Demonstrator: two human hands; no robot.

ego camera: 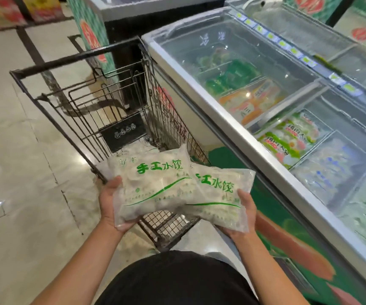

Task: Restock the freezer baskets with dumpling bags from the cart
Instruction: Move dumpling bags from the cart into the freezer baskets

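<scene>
Two clear dumpling bags with green lettering are held above the near end of the wire cart point(83, 102). My left hand point(109, 205) grips the left bag point(153, 183) from below and at its left edge. The right bag point(221, 194) lies partly under the left one, and my right hand point(243, 214) holds it from below at its right end. More pale bags point(133, 149) lie in the bottom of the cart. The chest freezer point(232, 119) stands to the right, with baskets of packets under its glass lids.
Inside the freezer are green packets point(232, 78), orange packets point(250, 102), green-and-white bags point(290, 137) and pale bags point(332, 170) in separate baskets. A second freezer point(116, 9) stands beyond the cart. Tiled floor point(23, 172) lies to the left.
</scene>
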